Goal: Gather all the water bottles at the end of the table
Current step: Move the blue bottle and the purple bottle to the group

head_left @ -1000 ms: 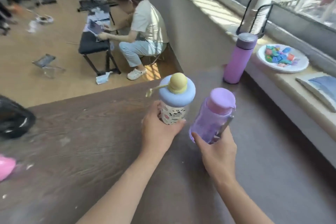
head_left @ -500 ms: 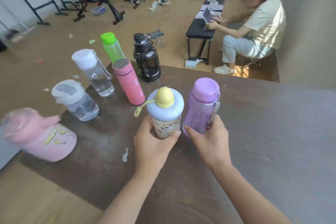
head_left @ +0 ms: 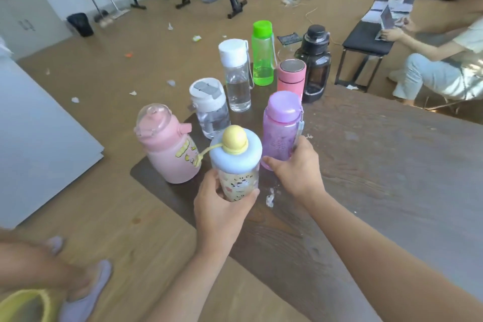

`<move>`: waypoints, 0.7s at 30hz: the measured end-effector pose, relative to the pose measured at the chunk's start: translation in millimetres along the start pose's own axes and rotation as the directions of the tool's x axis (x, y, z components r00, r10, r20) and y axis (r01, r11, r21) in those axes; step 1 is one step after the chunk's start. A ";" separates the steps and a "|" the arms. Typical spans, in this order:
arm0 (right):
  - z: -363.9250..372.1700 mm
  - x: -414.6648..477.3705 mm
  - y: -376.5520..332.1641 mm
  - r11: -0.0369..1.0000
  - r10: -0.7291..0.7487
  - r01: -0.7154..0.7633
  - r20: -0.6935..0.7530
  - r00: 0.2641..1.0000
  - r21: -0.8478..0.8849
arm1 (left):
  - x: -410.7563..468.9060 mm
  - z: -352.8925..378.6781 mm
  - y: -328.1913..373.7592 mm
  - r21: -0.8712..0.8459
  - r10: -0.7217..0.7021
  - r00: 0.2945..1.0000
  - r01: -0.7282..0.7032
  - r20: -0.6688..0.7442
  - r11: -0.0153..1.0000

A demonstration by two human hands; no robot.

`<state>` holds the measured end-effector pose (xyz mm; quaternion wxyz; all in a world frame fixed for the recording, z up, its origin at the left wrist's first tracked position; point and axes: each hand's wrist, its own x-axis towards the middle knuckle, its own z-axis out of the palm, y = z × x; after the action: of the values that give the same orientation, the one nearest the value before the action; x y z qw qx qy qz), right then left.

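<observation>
Both held bottles have come closer to the cluster at the table (head_left: 392,165) end since half a second ago. At 6 o'clock of the group, the left hand (head_left: 222,206) is wrapped around the blue-lidded bottle (head_left: 236,165), just beside the pink cartoon bottle (head_left: 167,146) at 9 o'clock. Fingers of the right hand (head_left: 298,167) are closed round the base of the purple bottle (head_left: 281,128). Toward 12 o'clock stand the clear bottles (head_left: 236,78), green bottle (head_left: 262,55), pink flask (head_left: 290,76) and black jug (head_left: 315,63).

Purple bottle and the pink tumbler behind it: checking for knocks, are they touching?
Cannot tell. In the head view the purple bottle overlaps the pink tumbler, hiding any gap.
</observation>
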<state>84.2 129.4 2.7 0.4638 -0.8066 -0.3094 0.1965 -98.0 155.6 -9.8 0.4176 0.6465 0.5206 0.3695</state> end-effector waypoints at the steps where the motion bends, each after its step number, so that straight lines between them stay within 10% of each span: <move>1: 5.8 3.9 -1.3 1.000 0.006 -0.006 0.001 1.000 0.000 | 2.4 -3.6 -3.6 -0.008 -0.007 1.000 0.007 -0.003 1.000; 21: 41.6 6.6 -4.2 0.995 -0.007 0.007 -0.005 1.000 -0.097 | -5.5 -35.1 -24.0 -0.123 -0.017 1.000 0.019 0.017 0.992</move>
<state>62.5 161.5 -14.3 0.4255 -0.8275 -0.3204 0.1776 -139.8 158.2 -19.0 0.4643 0.6177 0.4993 0.3918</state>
